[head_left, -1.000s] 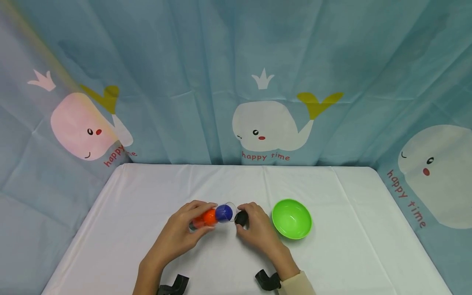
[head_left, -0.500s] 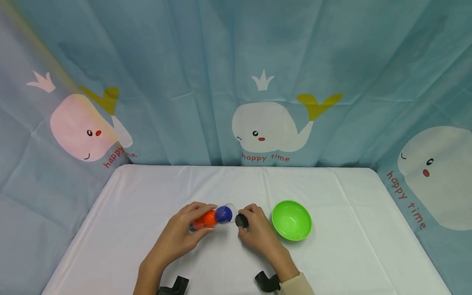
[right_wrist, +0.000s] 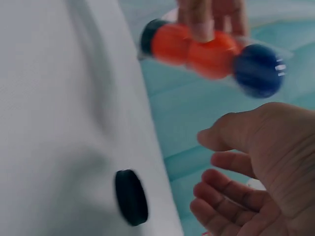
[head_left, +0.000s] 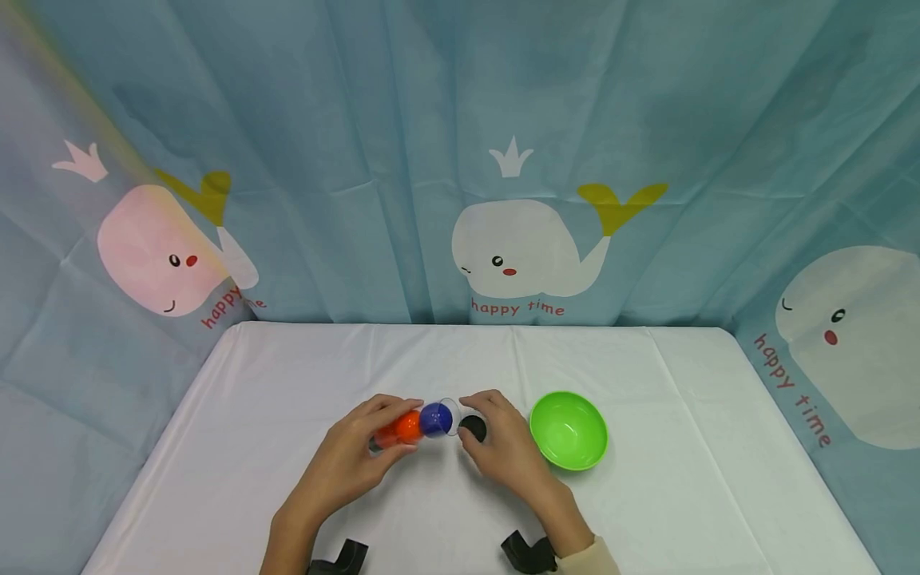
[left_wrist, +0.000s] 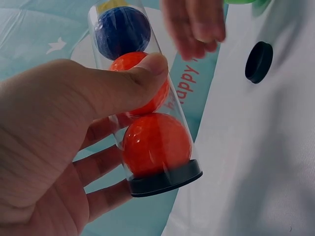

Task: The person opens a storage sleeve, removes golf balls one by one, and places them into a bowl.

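My left hand (head_left: 352,447) grips a clear plastic tube (head_left: 450,415), tilted above the table, with thumb and fingers on opposite sides. Inside sit a blue ball (left_wrist: 123,33) near the uncapped end and two orange balls (left_wrist: 156,143) below it, with dimpled surfaces. A black cap (left_wrist: 166,183) closes the tube's lower end. Another black cap (right_wrist: 131,197) is loose on the white cloth, apart from my right hand (head_left: 513,447). That hand hovers over the loose cap, fingers relaxed and thumb spread from them, holding nothing. In the head view, its thumb tip overlaps this cap.
A green bowl (head_left: 569,431) stands on the white-covered table (head_left: 683,479), just right of my right hand. Black wrist mounts (head_left: 528,551) sit on both wrists. A blue curtain (head_left: 345,160) printed with whales hangs behind the table and along its sides.
The loose black cap, pinched by my right hand earlier, has been let go and lies on the table. The right fingers have spread apart. My left hand keeps the tube almost still.
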{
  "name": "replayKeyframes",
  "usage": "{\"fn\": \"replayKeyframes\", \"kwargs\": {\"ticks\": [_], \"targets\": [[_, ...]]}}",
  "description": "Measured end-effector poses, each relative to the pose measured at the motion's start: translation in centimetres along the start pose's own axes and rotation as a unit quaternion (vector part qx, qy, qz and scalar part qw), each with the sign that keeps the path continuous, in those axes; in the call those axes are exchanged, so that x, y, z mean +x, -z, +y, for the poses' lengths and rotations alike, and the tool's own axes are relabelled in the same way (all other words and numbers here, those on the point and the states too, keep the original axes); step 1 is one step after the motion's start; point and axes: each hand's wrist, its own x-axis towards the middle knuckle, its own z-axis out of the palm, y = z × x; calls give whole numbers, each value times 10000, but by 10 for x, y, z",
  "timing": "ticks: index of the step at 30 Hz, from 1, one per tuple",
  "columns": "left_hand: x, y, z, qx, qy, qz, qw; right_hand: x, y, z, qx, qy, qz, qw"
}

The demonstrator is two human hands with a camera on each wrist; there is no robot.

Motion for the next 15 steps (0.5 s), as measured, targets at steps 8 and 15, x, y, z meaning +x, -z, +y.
{"fn": "replayKeyframes", "kwargs": {"ticks": [8, 15], "targets": [[0, -1, -2, 157, -230, 165, 9995, -1, 19, -14, 960, 474, 305, 9938], [1, -2, -3, 282, -284, 298, 9988, -2, 22, -18, 1810, 778, 139, 9803]]}}
